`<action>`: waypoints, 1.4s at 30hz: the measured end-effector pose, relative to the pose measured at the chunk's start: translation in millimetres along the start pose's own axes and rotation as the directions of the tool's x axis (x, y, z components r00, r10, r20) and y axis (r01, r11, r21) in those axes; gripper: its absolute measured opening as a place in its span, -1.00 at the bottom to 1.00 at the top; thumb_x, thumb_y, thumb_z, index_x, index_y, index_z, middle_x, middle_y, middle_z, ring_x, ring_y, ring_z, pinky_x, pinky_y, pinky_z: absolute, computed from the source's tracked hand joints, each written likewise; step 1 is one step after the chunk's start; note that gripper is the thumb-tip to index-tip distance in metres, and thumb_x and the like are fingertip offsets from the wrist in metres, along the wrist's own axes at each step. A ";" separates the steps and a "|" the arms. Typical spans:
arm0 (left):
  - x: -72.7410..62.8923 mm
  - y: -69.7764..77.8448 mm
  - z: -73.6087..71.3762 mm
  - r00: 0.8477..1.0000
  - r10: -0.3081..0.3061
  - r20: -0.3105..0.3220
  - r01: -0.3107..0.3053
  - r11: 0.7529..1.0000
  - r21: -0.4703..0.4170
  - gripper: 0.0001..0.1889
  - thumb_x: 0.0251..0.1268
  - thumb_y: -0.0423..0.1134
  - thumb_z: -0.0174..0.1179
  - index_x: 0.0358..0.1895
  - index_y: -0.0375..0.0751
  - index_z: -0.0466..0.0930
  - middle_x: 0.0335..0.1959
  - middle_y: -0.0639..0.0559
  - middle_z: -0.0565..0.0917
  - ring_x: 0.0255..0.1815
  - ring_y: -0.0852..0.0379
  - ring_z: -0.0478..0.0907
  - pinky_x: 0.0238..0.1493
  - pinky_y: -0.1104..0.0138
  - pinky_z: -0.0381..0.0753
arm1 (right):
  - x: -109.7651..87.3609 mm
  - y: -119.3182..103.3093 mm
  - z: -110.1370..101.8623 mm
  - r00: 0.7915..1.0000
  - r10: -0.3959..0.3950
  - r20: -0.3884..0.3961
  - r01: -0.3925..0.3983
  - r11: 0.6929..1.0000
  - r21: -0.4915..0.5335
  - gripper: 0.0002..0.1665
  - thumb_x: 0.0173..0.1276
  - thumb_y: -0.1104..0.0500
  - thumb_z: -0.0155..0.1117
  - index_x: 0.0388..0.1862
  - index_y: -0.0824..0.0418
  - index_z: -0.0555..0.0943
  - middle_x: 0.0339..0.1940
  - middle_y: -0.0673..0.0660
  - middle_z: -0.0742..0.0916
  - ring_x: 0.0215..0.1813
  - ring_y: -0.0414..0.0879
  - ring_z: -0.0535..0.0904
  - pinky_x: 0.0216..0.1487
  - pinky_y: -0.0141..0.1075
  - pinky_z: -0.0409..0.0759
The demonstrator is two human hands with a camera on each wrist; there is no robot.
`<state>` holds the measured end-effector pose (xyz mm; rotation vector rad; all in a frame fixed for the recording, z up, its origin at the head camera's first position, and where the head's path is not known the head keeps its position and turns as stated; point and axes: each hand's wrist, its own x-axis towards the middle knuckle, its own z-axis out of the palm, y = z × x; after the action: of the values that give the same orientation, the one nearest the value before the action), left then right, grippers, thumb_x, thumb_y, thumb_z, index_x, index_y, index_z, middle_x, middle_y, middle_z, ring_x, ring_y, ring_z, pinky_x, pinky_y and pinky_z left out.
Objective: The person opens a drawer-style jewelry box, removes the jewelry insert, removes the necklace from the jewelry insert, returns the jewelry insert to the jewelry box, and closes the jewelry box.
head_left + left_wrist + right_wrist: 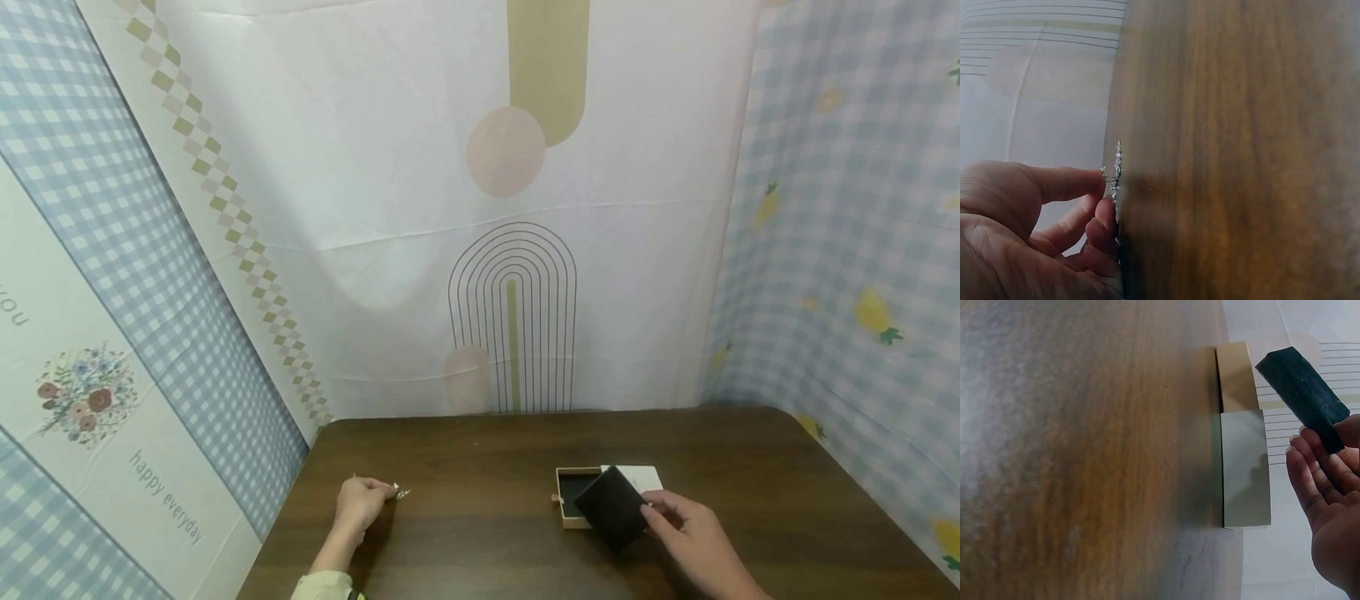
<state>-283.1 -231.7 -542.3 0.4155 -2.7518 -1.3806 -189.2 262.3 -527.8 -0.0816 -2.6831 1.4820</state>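
Right hand [693, 533] and its forearm, at the near right, grip one black pad [611, 510] between thumb and fingers, clear of the table [465, 542]. Over on the left, the left hand [362, 504] seems to pinch part of a small silvery piece [402, 494] at the tabletop; whether that is one strand or several I cannot tell.

Beyond the pad sits one tray [573, 524] with a dark inside and one tab [556, 498] on its left; one white sleeve [643, 477] adjoins it on the right. Far behind hangs a printed cloth [375, 167].

As I judge it, uncovering the tray is done and the pad is out of it; the pad is not set down, the silvery piece lies well apart from the tray, and the tray remains uncovered.
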 end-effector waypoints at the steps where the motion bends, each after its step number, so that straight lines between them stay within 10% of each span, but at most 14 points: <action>1: 0.2 0.6 -0.1 1.000 -0.002 0.006 0.002 1.000 0.007 -0.82 0.31 -0.23 0.38 -0.21 -0.27 0.85 0.37 -0.51 0.59 0.46 -0.57 0.42 0.42 -0.34 0.47 | 0.3 -0.1 0.0 1.000 -0.006 -0.005 0.006 1.000 -0.003 -0.64 0.58 0.12 0.33 0.20 0.31 0.70 -0.19 0.06 0.85 -0.25 -0.21 0.78 -0.20 -0.40 0.73; 19: 2.3 -1.8 2.6 0.997 0.061 -0.039 -0.059 0.997 0.042 -0.90 0.24 -0.29 0.44 -0.31 -0.28 0.79 0.25 -0.52 0.67 0.50 -0.60 0.37 0.46 -0.35 0.44 | 2.0 1.6 -2.4 1.000 -0.007 -0.002 0.007 1.000 0.014 -0.61 0.57 0.13 0.35 0.22 0.33 0.69 -0.15 0.08 0.85 -0.24 -0.25 0.77 -0.18 -0.41 0.75; 29: -14.7 13.5 10.4 0.986 0.136 -0.098 -0.134 0.991 0.022 -0.73 0.28 -0.13 0.48 -0.20 -0.29 0.71 -0.27 -0.15 0.76 -0.26 0.00 0.66 -0.26 0.18 0.61 | 0.6 -1.1 -3.4 0.999 0.024 0.038 -0.025 0.999 0.020 -0.59 0.59 0.10 0.32 0.26 0.32 0.67 -0.11 0.09 0.85 -0.22 -0.20 0.78 -0.18 -0.37 0.75; 42: -72.1 83.5 38.7 0.929 0.300 0.218 -0.254 0.943 -0.217 -0.68 0.40 -0.04 0.42 -0.06 -0.24 0.71 -0.31 0.01 0.66 -0.29 0.15 0.54 -0.35 0.39 0.52 | -9.7 -10.5 -1.0 0.999 -0.045 0.006 0.045 0.999 0.015 -0.67 0.55 0.15 0.36 0.20 0.26 0.72 -0.08 0.10 0.86 -0.22 -0.24 0.76 -0.17 -0.41 0.73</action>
<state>-237.9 -135.6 -493.3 -0.1653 -2.6885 -1.6871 -179.6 256.7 -518.8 -0.0153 -2.6602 1.4918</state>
